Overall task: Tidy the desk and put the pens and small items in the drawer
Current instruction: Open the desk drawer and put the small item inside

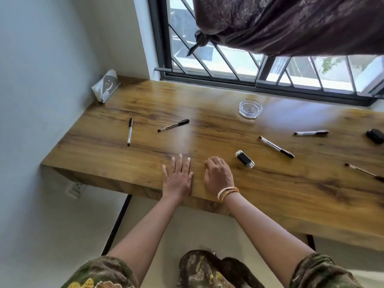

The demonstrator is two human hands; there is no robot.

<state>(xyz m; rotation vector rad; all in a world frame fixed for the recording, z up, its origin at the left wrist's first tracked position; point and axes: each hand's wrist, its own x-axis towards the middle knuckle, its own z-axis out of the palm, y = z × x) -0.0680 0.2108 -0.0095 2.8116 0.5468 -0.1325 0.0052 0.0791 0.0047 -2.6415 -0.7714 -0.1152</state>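
Several black-capped pens lie scattered on the wooden desk [270, 194]: one at the left [129, 131], one beside it [173, 125], one right of centre [276, 146], one further right [311, 132] and one at the right edge [364, 172]. A small black and silver item [244, 159] lies just right of my hands. A black object [375, 135] sits at the far right. My left hand [177, 179] rests flat on the desk near its front edge, fingers apart. My right hand [218, 176] rests beside it with fingers curled, nothing visible in it. No drawer is in view.
A glass ashtray [250, 108] stands near the window. A clear plastic holder [106, 87] leans in the back left corner by the wall. A knotted dark curtain [291, 23] hangs over the barred window. A wall socket [75, 189] sits under the desk's left end.
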